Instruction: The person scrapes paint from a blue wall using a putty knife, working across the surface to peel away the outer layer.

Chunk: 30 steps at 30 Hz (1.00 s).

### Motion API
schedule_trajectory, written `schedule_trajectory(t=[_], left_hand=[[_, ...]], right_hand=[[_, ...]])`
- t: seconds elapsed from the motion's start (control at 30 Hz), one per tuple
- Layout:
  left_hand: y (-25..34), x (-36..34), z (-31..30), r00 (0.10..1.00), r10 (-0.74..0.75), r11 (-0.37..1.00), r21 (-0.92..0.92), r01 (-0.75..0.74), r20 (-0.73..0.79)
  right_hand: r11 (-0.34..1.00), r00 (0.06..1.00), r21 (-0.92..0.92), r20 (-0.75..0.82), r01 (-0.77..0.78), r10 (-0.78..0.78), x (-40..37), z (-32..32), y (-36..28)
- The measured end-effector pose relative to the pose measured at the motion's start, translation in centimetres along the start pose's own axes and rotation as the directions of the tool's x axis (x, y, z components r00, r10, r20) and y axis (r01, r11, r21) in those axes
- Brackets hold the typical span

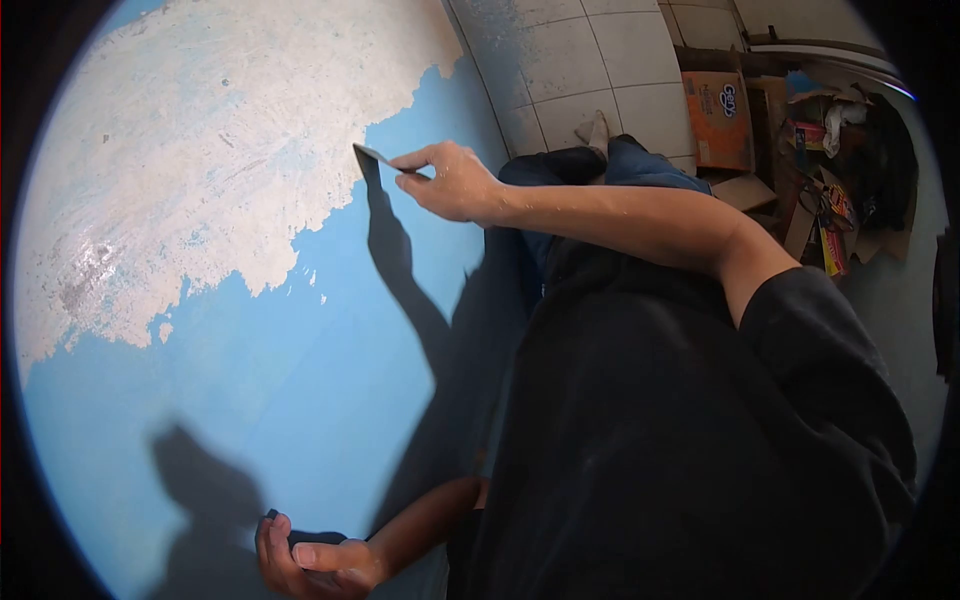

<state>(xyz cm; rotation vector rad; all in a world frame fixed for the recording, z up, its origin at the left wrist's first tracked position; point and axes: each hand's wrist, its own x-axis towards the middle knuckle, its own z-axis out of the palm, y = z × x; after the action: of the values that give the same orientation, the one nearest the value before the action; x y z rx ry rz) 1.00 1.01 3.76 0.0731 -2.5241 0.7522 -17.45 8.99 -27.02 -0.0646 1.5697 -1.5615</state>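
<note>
My right hand (pixel 455 183) pinches a putty knife (pixel 368 153) between thumb and fingers. The blade's wide edge meets the wall, or lies very close to it, where blue paint (pixel 290 370) borders a large pale, stripped patch (pixel 220 150). That border is ragged, with small pale chips showing in the blue below it. Low on the left, my left hand (pixel 325 568) hangs close to the wall, palm partly turned up. Its fingers are loosely curled, the thumb stands apart from them, and nothing shows in its grasp.
White floor tiles (pixel 570 60) run along the foot of the wall, dusted with blue flecks near it. An orange cardboard box (pixel 718 120) stands at the upper right, beside a heap of cartons and packets (pixel 830 200). My legs and foot (pixel 598 132) are near the wall.
</note>
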Motion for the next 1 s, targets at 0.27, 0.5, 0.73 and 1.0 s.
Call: schedule_trajectory(t=[0.27, 0.5, 0.73, 1.0], left_hand=[[-0.7, 0.1, 0.1, 0.989, 0.149, 0.988, 0.044, -0.15, 0.018], [-2.0, -0.2, 0.1, 0.962, 0.273, 0.96, 0.06, -0.274, 0.029], [-1.3, 0.1, 0.6, 0.974, 0.229, 0.971, 0.072, -0.228, 0.0], [-1.4, 0.1, 0.7, 0.978, 0.193, 0.981, 0.018, -0.192, -0.073]], right_hand=[[0.997, 0.997, 0.017, 0.022, -0.077, 0.077, 1.2, -1.0, -0.1], [0.999, 0.999, -0.013, -0.023, -0.039, 0.039, 2.3, -1.0, 1.1], [0.835, 0.846, -0.302, -0.136, 0.459, -0.515, 3.7, 0.6, 7.0], [0.998, 1.0, -0.065, 0.026, 0.02, -0.018, 2.2, -1.5, 1.8]])
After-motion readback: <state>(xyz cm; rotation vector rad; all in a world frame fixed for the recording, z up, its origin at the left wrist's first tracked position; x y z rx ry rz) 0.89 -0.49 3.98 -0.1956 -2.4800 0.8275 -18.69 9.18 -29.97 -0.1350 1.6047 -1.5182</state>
